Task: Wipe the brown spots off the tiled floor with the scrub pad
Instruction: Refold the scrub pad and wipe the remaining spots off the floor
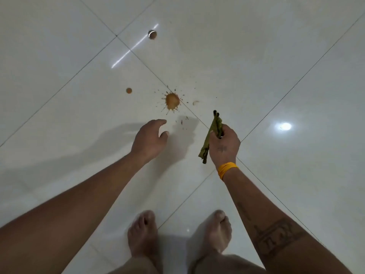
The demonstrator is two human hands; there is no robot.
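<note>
Right hand (224, 146) grips the green scrub pad (212, 136), left hand (148, 140) hangs loose and empty, both near the big brown spot (172, 100) on the floor (276, 66).

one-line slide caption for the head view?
Standing barefoot on white floor tiles, right hand grips a green scrub pad above a brown splat; left hand open.

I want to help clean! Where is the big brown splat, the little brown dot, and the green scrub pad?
big brown splat (172, 100): head view, middle of the blot.
little brown dot (129, 90): head view, its centre.
green scrub pad (216, 123): head view, upper part above the right hand (224, 146) gripping it.
</note>
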